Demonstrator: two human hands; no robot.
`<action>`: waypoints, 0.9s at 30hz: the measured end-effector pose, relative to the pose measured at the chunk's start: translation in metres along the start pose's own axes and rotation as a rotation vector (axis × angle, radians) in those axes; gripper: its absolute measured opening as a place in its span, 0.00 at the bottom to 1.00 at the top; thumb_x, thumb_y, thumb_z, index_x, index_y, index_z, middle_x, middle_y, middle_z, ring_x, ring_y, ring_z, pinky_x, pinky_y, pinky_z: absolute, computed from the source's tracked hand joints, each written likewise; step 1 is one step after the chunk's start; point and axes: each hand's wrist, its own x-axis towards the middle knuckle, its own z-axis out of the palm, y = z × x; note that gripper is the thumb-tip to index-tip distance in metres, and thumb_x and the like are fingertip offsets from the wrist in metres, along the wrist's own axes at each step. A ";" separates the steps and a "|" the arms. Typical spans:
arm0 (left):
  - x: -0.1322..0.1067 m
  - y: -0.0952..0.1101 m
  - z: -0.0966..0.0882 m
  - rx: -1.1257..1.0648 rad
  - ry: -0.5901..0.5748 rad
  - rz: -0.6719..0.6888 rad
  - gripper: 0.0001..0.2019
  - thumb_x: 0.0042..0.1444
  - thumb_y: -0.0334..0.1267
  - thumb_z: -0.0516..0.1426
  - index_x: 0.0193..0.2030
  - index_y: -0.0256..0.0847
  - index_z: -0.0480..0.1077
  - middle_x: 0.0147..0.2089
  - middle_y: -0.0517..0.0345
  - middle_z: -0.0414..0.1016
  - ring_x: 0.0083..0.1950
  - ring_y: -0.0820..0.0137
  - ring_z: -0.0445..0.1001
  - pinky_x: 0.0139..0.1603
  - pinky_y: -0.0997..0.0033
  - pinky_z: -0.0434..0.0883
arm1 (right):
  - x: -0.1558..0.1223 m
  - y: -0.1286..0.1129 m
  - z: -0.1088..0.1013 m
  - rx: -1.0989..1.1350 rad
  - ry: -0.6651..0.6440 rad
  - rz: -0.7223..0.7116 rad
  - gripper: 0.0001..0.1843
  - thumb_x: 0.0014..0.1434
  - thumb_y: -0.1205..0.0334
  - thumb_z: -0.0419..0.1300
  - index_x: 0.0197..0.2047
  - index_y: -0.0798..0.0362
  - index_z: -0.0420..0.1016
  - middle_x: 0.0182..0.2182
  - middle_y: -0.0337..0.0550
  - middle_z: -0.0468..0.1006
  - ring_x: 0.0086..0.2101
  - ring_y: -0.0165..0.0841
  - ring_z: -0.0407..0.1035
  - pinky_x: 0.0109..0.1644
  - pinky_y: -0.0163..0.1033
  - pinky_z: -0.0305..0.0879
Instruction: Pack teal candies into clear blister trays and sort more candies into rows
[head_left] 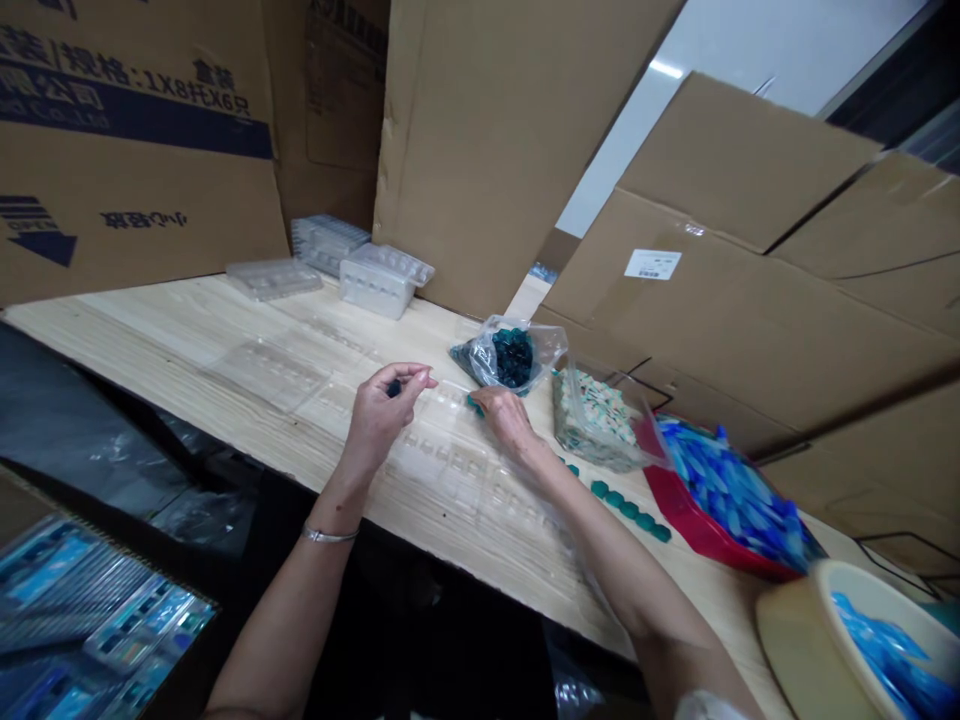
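Observation:
My left hand (384, 412) is closed above a clear plastic tray, with thumb and fingertips together. A small dark teal piece (394, 388) shows inside its curled fingers. To the right, my right hand (504, 415) reaches down to the tray's far side, its fingers pinched on a small teal piece (474, 404). Clear moulded trays (439, 452) lie in a row under and in front of both hands. Just behind the right hand, an open plastic bag (546, 345) holds many dark teal pieces (514, 357). More teal pieces (628, 509) form a line right of my right forearm.
A clear box (596, 455) of pale and green pieces stands right of the bag. Beyond it are a red bin (686, 525) of blue items and a cream tub (784, 625). Stacked clear cases (379, 285) stand at the back. Cardboard boxes (465, 150) wall the table.

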 end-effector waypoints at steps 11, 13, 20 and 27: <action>0.008 0.000 0.006 -0.949 0.052 -0.440 0.09 0.58 0.34 0.50 0.35 0.32 0.69 0.29 0.54 0.70 0.24 0.81 0.65 0.20 0.84 0.63 | 0.001 -0.010 0.005 -0.120 -0.091 -0.014 0.12 0.59 0.70 0.49 0.31 0.58 0.73 0.31 0.47 0.75 0.36 0.32 0.63 0.38 0.33 0.55; 0.007 -0.004 0.007 -1.033 0.089 -0.476 0.10 0.59 0.34 0.49 0.36 0.31 0.69 0.31 0.52 0.72 0.29 0.76 0.70 0.26 0.79 0.68 | -0.001 -0.016 -0.003 -0.091 -0.050 -0.027 0.10 0.58 0.69 0.51 0.34 0.58 0.73 0.33 0.49 0.75 0.38 0.34 0.65 0.40 0.34 0.57; 0.006 -0.016 0.010 -1.055 0.187 -0.438 0.08 0.56 0.35 0.52 0.34 0.33 0.69 0.31 0.52 0.73 0.33 0.71 0.73 0.38 0.69 0.71 | -0.011 -0.076 -0.045 0.466 0.226 -0.172 0.12 0.58 0.59 0.56 0.44 0.53 0.72 0.38 0.46 0.75 0.33 0.31 0.68 0.37 0.36 0.66; 0.010 -0.021 0.011 -0.923 0.167 -0.427 0.06 0.56 0.37 0.53 0.33 0.37 0.68 0.32 0.57 0.71 0.34 0.75 0.71 0.39 0.73 0.70 | -0.003 -0.099 -0.037 0.717 0.188 -0.116 0.10 0.51 0.62 0.60 0.38 0.54 0.75 0.34 0.44 0.74 0.31 0.30 0.68 0.36 0.36 0.66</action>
